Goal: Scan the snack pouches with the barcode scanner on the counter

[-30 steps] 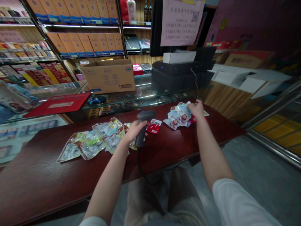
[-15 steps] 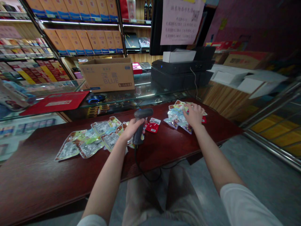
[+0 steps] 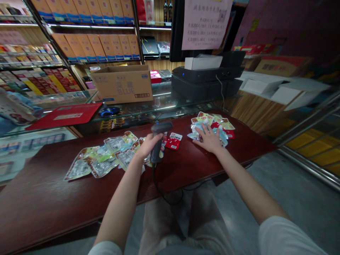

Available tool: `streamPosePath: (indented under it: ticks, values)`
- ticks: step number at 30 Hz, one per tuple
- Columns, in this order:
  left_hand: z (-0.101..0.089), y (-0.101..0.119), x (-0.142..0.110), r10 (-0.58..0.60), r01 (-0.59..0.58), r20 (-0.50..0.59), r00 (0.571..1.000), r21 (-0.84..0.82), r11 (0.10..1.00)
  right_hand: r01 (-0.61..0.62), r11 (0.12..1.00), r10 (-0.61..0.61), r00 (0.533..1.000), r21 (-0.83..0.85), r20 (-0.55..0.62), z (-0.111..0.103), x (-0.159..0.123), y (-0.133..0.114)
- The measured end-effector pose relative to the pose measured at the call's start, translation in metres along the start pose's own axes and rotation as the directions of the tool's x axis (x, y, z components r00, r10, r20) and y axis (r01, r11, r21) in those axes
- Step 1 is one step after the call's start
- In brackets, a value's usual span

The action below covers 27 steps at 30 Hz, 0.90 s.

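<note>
My left hand (image 3: 149,146) is wrapped round the grip of a dark barcode scanner (image 3: 157,148), held upright with its cable hanging down past the table edge. Just right of the scanner lies a small red and white snack packet (image 3: 174,141). On the right, my right hand (image 3: 209,139) rests with fingers spread over a pile of snack packets (image 3: 225,123); it covers a pale blue and silver packet (image 3: 195,135). Beneath and left of the scanner spreads another group of clear-and-green snack packets (image 3: 103,165), partly hidden by my left hand.
The packets lie on a dark red wooden table (image 3: 53,198). Behind it stand a glass counter with a cardboard box (image 3: 122,86), a red folder (image 3: 66,116), a computer mouse (image 3: 109,112) and a black cash register (image 3: 204,88). A metal rail (image 3: 308,170) runs at the right.
My right hand has slid left and nearer to me on the right pile, its fingers spreading over the pale blue packet and uncovering packets behind. The left hand and scanner stay put.
</note>
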State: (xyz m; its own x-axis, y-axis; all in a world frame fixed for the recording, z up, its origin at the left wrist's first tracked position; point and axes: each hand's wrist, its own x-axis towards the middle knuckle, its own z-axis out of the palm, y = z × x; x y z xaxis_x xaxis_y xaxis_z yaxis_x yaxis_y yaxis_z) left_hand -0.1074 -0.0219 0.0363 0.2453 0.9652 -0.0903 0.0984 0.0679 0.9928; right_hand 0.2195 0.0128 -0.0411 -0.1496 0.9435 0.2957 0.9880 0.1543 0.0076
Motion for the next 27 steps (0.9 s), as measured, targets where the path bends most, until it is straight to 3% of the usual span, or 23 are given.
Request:
streamPosePath:
  ticks: [12, 16, 18, 20, 22, 27]
  values:
    - [0.002, 0.006, -0.003, -0.008, 0.008, -0.004, 1.000, 0.006, 1.000, 0.059, 0.998, -0.059, 0.998, 0.028, 0.021, -0.003, -0.011, 0.051]
    - [0.001, 0.007, -0.003, -0.002, 0.002, -0.002, 1.000, -0.016, 1.000, -0.015, 0.986, 0.033, 0.994, 0.167, -0.107, -0.010, -0.009, 0.050]
    - [-0.001, 0.008, -0.003, 0.002, -0.002, -0.010, 1.000, -0.022, 1.000, -0.017, 0.972, 0.070, 0.973, 0.233, -0.221, -0.015, -0.008, 0.038]
    - [-0.003, 0.007, -0.003, 0.008, -0.009, -0.019, 1.000, -0.029, 1.000, 0.049, 0.954, 0.031, 0.965, 0.296, -0.259, -0.018, -0.004, 0.017]
    - [-0.005, 0.007, -0.003, 0.006, -0.007, -0.027, 1.000, -0.035, 0.999, 0.118, 0.921, -0.052, 0.982, 0.370, -0.184, -0.017, 0.005, -0.011]
    - [-0.011, 0.006, -0.001, -0.030, 0.025, -0.090, 0.996, -0.058, 0.998, 0.050, 0.941, -0.076, 0.995, 0.334, 0.066, 0.003, 0.038, -0.070]
